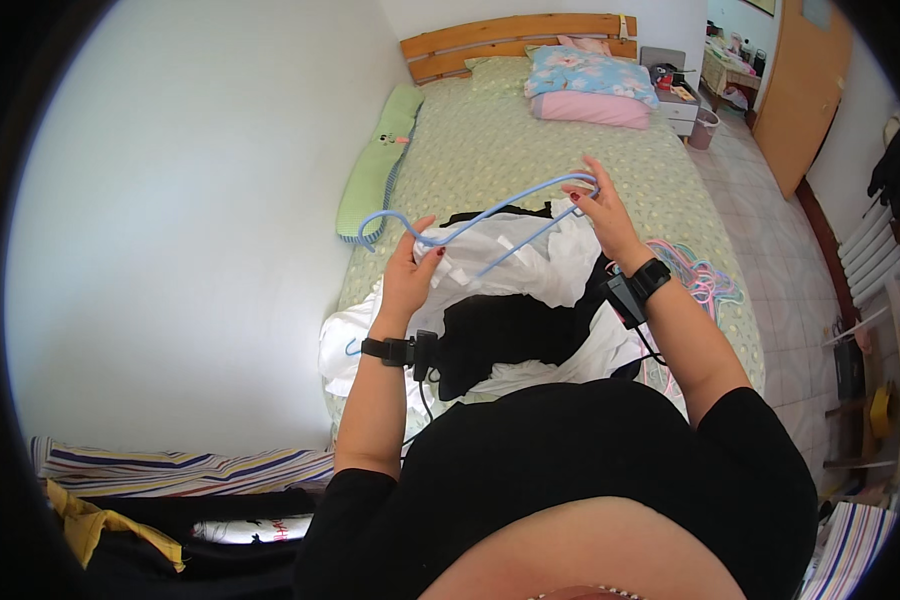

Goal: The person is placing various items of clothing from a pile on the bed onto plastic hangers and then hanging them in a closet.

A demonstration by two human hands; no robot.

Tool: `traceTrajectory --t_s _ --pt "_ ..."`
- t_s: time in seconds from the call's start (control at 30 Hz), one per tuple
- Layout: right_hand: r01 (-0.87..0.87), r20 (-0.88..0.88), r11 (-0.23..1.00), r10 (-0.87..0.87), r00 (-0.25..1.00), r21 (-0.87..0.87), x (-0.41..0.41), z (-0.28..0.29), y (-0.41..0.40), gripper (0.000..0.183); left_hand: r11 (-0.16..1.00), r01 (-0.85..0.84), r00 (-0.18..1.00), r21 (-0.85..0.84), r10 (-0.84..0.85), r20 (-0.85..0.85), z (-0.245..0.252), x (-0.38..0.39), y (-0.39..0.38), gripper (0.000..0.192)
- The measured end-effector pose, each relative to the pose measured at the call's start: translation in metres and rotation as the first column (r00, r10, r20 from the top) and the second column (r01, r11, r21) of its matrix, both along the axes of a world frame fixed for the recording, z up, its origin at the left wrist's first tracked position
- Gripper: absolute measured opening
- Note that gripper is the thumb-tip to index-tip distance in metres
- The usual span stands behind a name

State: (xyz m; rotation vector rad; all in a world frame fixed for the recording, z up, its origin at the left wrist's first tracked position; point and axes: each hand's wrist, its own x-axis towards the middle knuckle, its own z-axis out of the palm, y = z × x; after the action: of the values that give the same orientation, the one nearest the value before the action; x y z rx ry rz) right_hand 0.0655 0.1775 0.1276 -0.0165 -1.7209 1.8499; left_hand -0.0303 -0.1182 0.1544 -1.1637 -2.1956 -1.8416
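A blue clothes hanger (506,202) is held up between my two hands, its hook pointing left. My left hand (409,274) grips it by the neck near the hook. At the far end, my right hand (607,214) has its thumb and fingers around the hanger's corner. Below lies a white garment (547,274), and the hanger's lower bar partly passes out of sight by it. A black garment (506,337) is spread over the bed nearer to me. More white cloth (349,341) lies at the left, with a blue hanger hook (352,347) showing on it.
A pile of pink and pastel hangers (697,277) lies at the bed's right edge. The bed (480,150) carries a green bolster (379,165) along the wall and a blue floral pillow (589,75) on a pink folded quilt (592,110). Tiled floor (742,195) runs along the right.
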Motion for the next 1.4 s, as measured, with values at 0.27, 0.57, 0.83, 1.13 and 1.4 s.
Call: traceTrajectory --t_s 0.27,0.57,0.83,1.13,1.4 --pt "-0.198 0.737 0.939 -0.078 0.672 0.28 -0.025 -0.071 -0.022 0.083 0.985 0.1 0.977 0.142 -0.124 0.174 0.011 0.006 -0.021 0.02" --pt "-0.004 0.489 0.969 0.129 0.863 -0.247 -0.05 -0.109 -0.019 0.016 0.996 0.038 0.995 -0.076 -0.045 -0.084 0.018 0.013 -0.04 0.016" --pt "0.126 0.264 0.896 -0.011 0.964 -0.425 -0.029 -0.042 -0.011 0.017 0.97 -0.036 0.997 -0.24 0.02 -0.069 -0.008 0.005 -0.05 0.014" --pt "0.192 -0.141 0.834 -0.138 0.98 0.517 0.018 -0.039 -0.051 0.014 0.903 -0.354 0.901 -0.244 0.26 -0.346 -0.002 0.008 -0.031 0.014" --pt "-0.021 0.02 0.575 0.008 1.0 0.818 0.052 -0.008 -0.035 0.027 0.991 -0.12 0.975 -0.055 0.107 -0.194 -0.006 -0.004 -0.035 0.012"
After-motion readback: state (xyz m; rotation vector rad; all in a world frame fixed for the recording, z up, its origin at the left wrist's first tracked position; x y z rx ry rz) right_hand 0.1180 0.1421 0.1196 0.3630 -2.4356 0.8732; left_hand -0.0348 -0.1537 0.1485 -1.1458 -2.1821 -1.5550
